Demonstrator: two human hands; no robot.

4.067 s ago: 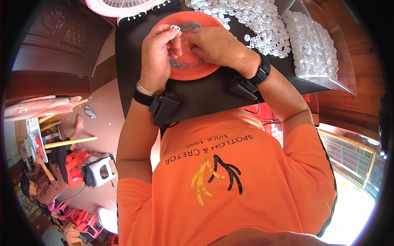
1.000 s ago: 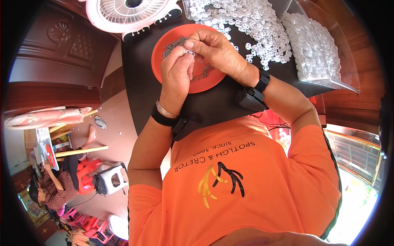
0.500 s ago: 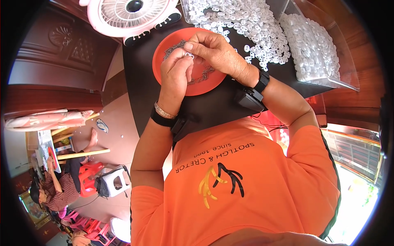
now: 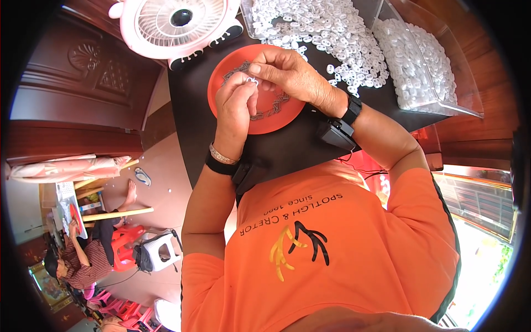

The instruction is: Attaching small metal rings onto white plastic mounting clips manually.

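Note:
Over a round red-orange plate (image 4: 271, 125), my two hands meet with their fingertips close together. Pinched in my left hand (image 4: 232, 110) is a small white plastic piece (image 4: 252, 81) with two holes. My right hand (image 4: 298, 76) has thumb and forefinger pressed together beside that piece; whatever they hold, if anything, is hidden. Small grey metal pieces (image 4: 278, 103) lie in a loose ring on the plate beneath my hands, partly covered by them.
Many white two-holed pieces (image 4: 354, 50) are heaped beyond my right hand. A clear bin (image 4: 417, 69) full of them stands at the right. A pink-white fan (image 4: 181, 19) is at the back left of the black table (image 4: 188, 110). Another person (image 4: 88, 260) sits far left.
The whole view has shifted slightly, with the table and plate a little lower in it. My hands keep nearly the same pinch over the plate.

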